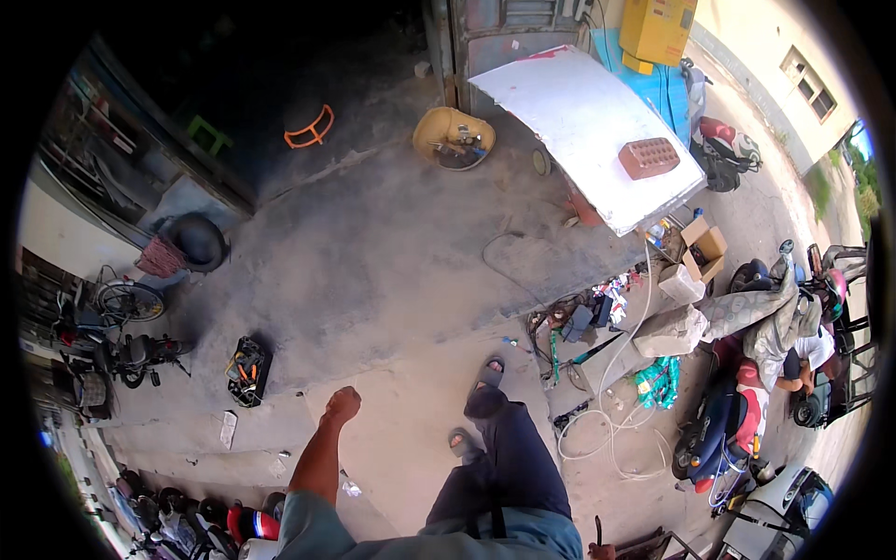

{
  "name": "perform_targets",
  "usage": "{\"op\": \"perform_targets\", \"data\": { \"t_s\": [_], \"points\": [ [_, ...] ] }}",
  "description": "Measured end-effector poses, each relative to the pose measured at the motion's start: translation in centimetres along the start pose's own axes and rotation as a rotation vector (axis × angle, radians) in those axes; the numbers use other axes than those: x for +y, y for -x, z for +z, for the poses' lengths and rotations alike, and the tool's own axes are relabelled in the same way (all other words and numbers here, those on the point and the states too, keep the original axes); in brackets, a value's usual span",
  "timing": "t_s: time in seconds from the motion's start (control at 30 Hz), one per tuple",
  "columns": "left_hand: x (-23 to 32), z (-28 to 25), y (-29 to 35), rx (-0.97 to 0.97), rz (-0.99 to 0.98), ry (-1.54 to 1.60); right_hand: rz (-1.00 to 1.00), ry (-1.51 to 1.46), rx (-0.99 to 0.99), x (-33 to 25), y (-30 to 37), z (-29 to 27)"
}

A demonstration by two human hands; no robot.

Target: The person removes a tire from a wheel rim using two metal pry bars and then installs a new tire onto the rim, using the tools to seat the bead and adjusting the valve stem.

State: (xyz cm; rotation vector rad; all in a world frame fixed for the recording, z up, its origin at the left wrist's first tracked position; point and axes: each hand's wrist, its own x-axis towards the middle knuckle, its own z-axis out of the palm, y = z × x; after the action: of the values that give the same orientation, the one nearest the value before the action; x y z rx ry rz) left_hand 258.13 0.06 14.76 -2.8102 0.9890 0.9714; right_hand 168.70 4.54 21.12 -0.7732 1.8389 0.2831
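Observation:
My left hand (343, 403) hangs out ahead of me at the end of a bare forearm, closed in a fist with nothing showing from it. Below it is the concrete floor (392, 411). At the bottom edge, only a small part of my right hand (603, 553) shows, its fingers closed around a thin dark piece (598, 530) whose kind I cannot make out. The nearest thing left of my left hand is a black tool tray (242, 389) with orange-handled tools. My feet, in grey sandals (485, 397), are apart in mid-stride.
A white-topped table (579, 121) bears a red brick (649, 158). A yellow basin (425, 138) holds parts. Right of my feet lie a coiled white hose (609, 431), cables and green packaging (658, 383). Scooters (737, 401) and another person (810, 355) are at the right; a tyre (198, 243) leans left.

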Motion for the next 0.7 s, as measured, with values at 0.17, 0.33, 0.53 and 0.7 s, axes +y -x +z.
{"op": "perform_targets", "data": {
  "t_s": [0.17, 0.33, 0.53, 0.7],
  "points": [
    [14.6, -11.2, -9.4, -0.020, 0.168, 0.105, 0.037, 0.003, -0.029, -11.4, 4.0, 5.9],
    [22.1, -15.8, -14.1, -0.184, 0.251, -0.063, -0.020, 0.019, -0.074, -21.9, 5.7, 6.1],
    [25.5, -22.3, -18.9, -0.298, 0.241, -0.191, 0.187, -0.183, 0.125, -39.1, 5.6, 2.9],
    [27.1, -26.1, -26.4, -0.279, 0.257, -0.128, 0.230, -0.249, 0.108, -47.5, 7.1, 2.3]
  ]
}}
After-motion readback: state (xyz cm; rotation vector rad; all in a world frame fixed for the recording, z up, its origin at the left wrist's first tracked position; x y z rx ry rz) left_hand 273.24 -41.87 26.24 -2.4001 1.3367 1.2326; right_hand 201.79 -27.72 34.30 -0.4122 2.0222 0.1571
